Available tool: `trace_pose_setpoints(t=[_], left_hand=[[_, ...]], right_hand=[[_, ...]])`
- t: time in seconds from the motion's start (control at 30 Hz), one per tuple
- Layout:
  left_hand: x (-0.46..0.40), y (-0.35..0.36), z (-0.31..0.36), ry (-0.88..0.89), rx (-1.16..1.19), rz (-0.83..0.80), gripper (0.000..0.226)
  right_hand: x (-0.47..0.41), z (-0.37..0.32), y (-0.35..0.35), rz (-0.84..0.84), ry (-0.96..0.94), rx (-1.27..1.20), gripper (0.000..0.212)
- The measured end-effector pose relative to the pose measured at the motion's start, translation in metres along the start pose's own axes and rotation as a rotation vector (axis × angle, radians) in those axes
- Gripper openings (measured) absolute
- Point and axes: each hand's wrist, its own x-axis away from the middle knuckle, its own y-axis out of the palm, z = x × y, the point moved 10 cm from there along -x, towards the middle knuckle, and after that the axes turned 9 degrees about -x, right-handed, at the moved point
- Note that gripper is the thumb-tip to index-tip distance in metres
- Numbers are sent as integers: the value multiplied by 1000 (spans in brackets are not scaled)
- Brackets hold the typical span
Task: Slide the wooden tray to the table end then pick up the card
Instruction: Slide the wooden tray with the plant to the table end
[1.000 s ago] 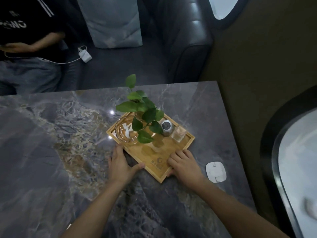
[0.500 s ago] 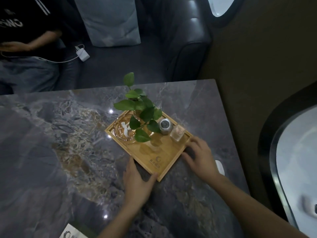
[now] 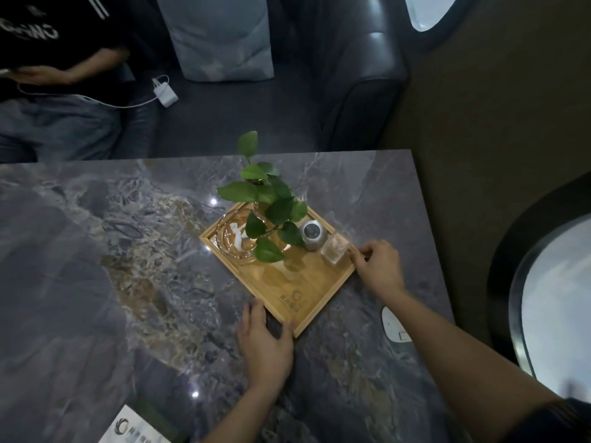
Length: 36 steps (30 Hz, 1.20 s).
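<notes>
A wooden tray lies turned like a diamond on the dark marble table. It carries a leafy green plant, a glass dish, a small grey round device and a small clear glass. My left hand lies flat on the table, thumb and fingers against the tray's near corner. My right hand pinches the tray's right corner. A white card with a logo lies at the table's near edge, partly cut off by the frame.
A white rounded pad lies on the table under my right forearm. Across the table a seated person holds a phone, with a white charger and a grey cushion on the dark sofa. The table's right edge is close to the tray.
My right hand has moved from the tray's near side up to its right corner. My left hand has slid down to the near corner. The card has come into view.
</notes>
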Motion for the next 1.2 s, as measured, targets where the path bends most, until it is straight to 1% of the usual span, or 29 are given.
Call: trace_pose_setpoints(t=[0.13, 0.23, 0.3, 0.37, 0.43, 0.53, 0.67, 0.8, 0.9, 1.0, 1.07, 1.13, 1.2], left_hand=[[-3, -3, 2, 7, 12, -5, 74], [-12, -4, 8, 17, 19, -42, 73], [-19, -7, 17, 82, -6, -62, 70], [-23, -13, 28, 145, 5, -83, 62], [-25, -18, 37, 174, 7, -98, 63], [-29, -23, 43, 203, -55, -118, 66], [-38, -28, 48, 232, -131, -139, 58], [-48, -36, 50, 280, -146, -156, 66], [-57, -42, 49, 314, -139, -158, 68], [-65, -46, 43, 318, -117, -167, 71], [-67, -49, 37, 264, -46, -163, 72], [-65, -53, 35, 211, 10, -127, 64], [-60, -54, 37, 201, 24, -92, 52]], right_hand=[[-2, 4, 0, -23, 22, 31, 26], [0, 15, -1, -31, 44, 57, 28], [3, 19, -4, -37, 49, 54, 29], [7, 25, -5, -39, 65, 57, 28], [11, 30, -6, -39, 80, 61, 29], [15, 36, -4, -48, 103, 60, 31], [21, 39, -1, -69, 139, 79, 25], [32, 41, 6, -75, 159, 68, 22], [42, 41, 14, -72, 155, 50, 24], [49, 43, 19, -84, 160, 33, 23], [49, 42, 20, -97, 159, 30, 23], [47, 40, 21, -124, 151, 23, 23], [45, 38, 23, -156, 140, 37, 21]])
